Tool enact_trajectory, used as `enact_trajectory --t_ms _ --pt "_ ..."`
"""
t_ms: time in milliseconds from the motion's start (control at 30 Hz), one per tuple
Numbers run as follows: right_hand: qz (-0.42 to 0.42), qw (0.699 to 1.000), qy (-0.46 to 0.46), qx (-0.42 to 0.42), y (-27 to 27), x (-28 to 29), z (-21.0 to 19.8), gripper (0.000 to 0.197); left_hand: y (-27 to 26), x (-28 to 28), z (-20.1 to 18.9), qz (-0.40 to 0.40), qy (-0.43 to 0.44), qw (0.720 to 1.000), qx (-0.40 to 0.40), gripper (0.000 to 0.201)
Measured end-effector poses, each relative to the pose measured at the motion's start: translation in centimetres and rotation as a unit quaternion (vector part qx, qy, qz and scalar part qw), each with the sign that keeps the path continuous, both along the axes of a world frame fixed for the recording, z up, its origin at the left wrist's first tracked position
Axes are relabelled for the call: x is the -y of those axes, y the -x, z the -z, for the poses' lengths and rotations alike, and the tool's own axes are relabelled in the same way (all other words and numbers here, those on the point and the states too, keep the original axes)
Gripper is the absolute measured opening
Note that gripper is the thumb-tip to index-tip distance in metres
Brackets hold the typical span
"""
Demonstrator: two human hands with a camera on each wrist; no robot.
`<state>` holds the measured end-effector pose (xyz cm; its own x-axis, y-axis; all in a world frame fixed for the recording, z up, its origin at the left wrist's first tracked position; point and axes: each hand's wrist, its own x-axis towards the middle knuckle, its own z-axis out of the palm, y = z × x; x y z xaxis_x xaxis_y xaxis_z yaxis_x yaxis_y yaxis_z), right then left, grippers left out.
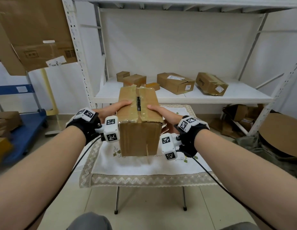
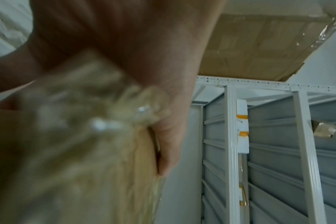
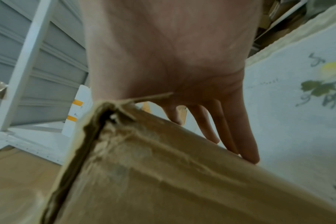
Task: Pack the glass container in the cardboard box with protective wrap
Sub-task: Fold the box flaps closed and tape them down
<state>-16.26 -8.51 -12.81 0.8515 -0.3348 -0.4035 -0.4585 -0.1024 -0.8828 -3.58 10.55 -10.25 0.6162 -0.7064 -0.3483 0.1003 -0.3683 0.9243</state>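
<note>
A brown cardboard box (image 1: 139, 138) with old tape on its closed top flaps is held between both hands over the small table. A narrow dark gap (image 1: 138, 103) runs between the flaps. The glass container and the wrap are hidden. My left hand (image 1: 114, 108) grips the box's left side with the thumb on top. My right hand (image 1: 162, 112) grips the right side the same way. In the left wrist view the left hand (image 2: 134, 45) wraps the box's taped edge (image 2: 77, 151). In the right wrist view the right hand's fingers (image 3: 240, 136) lie down the side of the box (image 3: 163, 174).
A white embroidered cloth (image 1: 144, 166) covers the folding table below the box. Behind it a white metal shelf (image 1: 227, 95) carries several cardboard boxes (image 1: 176, 83). A blue cart (image 1: 26, 128) stands at the left. Flattened cardboard (image 1: 282, 133) lies at the right.
</note>
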Motion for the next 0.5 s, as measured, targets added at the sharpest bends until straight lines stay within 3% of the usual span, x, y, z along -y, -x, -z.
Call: enact_trajectory --t_ms 133,267,367,433,500 --pt "0.028 1.000 0.003 -0.007 1.5 2.8 0.5 0.088 1.2 3.2 0.2 0.022 0.010 1.000 -0.002 0.057" --pt "0.043 0.999 0.009 -0.030 2.7 4.8 2.7 0.088 2.4 5.6 2.9 0.043 0.011 0.999 -0.015 0.037" --pt "0.045 0.997 0.026 -0.064 3.2 5.6 5.1 0.090 2.9 6.6 5.7 0.046 0.014 0.998 -0.029 0.042" --pt "0.048 0.996 0.027 -0.073 3.6 5.5 6.0 0.082 2.8 6.8 7.3 0.051 0.000 0.998 -0.047 0.052" --pt "0.051 0.996 0.022 -0.068 3.8 5.3 6.4 0.075 3.0 6.8 7.7 0.046 -0.016 0.998 -0.051 0.049"
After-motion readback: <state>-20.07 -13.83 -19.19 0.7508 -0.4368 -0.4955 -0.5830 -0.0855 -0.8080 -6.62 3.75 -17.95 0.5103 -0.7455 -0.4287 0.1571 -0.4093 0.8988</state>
